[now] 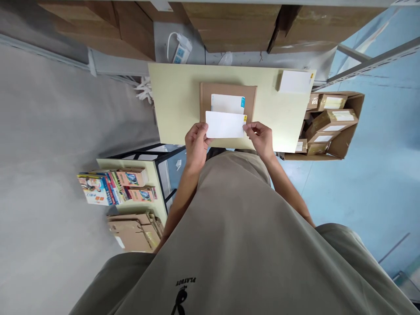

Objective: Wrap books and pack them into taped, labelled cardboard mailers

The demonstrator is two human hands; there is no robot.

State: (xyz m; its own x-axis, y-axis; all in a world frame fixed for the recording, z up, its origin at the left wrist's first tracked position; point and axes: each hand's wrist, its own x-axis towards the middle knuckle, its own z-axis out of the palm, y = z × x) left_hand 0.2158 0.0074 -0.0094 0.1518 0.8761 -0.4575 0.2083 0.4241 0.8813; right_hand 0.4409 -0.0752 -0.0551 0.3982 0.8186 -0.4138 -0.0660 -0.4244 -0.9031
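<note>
Both hands hold a white shipping label [225, 125] with a small yellow mark at its upper right corner. My left hand [196, 142] pinches its left edge between thumb and fingers. On the other side, my right hand [261, 138] is closed with its fingertips at the right edge. Just beyond the label lies a flat cardboard box [205, 98] on the pale table [177, 100]. A second white label [226, 103] with a blue mark is on the box, its near part covered by the held label.
A stack of white labels [296, 82] sits at the table's far right. Cardboard boxes [236, 28] and a power strip [183, 49] stand behind. Right of the table is an open carton [352, 127] of parcels. Books [108, 188] and folded cardboard [131, 232] are at left.
</note>
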